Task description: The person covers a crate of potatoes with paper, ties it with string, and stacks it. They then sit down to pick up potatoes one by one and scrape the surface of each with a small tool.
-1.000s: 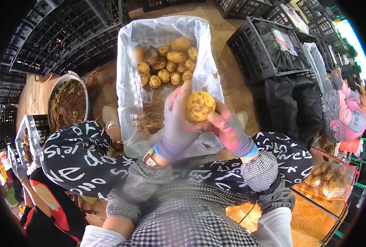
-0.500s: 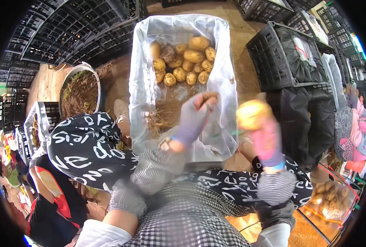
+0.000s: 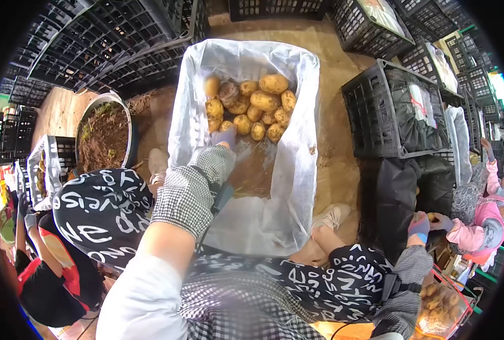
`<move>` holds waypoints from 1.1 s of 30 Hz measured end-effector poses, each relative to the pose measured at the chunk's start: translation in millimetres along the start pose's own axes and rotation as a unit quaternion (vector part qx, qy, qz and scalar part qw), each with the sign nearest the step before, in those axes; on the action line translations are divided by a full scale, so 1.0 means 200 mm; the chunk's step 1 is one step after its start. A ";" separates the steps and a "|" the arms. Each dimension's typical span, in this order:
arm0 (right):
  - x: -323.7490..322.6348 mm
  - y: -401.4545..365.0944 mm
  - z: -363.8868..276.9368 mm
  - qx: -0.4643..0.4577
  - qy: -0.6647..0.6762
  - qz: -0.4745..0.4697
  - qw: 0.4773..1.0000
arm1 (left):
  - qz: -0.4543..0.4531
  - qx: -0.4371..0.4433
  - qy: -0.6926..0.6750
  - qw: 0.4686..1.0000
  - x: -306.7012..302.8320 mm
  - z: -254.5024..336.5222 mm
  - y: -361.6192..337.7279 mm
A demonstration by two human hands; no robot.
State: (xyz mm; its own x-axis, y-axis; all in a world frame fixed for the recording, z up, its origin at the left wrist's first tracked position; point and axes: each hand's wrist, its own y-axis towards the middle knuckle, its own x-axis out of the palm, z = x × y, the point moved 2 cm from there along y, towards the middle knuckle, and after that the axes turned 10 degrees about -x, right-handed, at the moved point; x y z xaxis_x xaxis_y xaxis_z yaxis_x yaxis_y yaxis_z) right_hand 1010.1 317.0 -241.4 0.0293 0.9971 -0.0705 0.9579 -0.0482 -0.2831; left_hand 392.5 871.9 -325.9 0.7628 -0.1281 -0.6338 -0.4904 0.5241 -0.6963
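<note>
A crate with a translucent plastic liner [image 3: 303, 170] stands before me, with several soil-marked yellow potatoes [image 3: 265, 101] gathered at its far end. My left hand [image 3: 224, 137], in a greyish-purple glove, reaches inside to the near left edge of that group. Its fingers are hidden by the hand, so their grip does not show. Out to the right of my knee is my right hand [image 3: 418, 226], in a pink-and-blue glove. Close to it is another person's gloved hand [image 3: 443, 222], with a small potato [image 3: 431, 217] between the two hands. My right fingers are too indistinct to read.
A tub of soil and plant scraps [image 3: 101, 136] stands at the left. Stacked black crates [image 3: 116, 45] rise behind it. Another black crate with a dark liner [image 3: 399, 110] is at the right. Bagged potatoes [image 3: 439, 306] lie at lower right. Co-workers are on both sides.
My left hand has moved forward and left to the potatoes. My right hand, which held a large potato beside the crate, has swung right and back; that potato no longer shows in it.
</note>
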 end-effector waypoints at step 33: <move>1.49 -2.86 -0.20 -0.463 -0.302 -0.584 0.594 | -0.699 0.032 -0.292 0.652 -0.76 -0.41 -1.01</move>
State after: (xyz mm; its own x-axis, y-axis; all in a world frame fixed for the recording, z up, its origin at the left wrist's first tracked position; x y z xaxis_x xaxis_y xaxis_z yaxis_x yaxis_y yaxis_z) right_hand 482.6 644.2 -63.3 -0.6499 0.1007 -0.7533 -0.0230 0.9881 0.1519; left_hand 340.9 716.6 -115.2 0.4847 -0.1849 0.8549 0.8606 0.2756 -0.4283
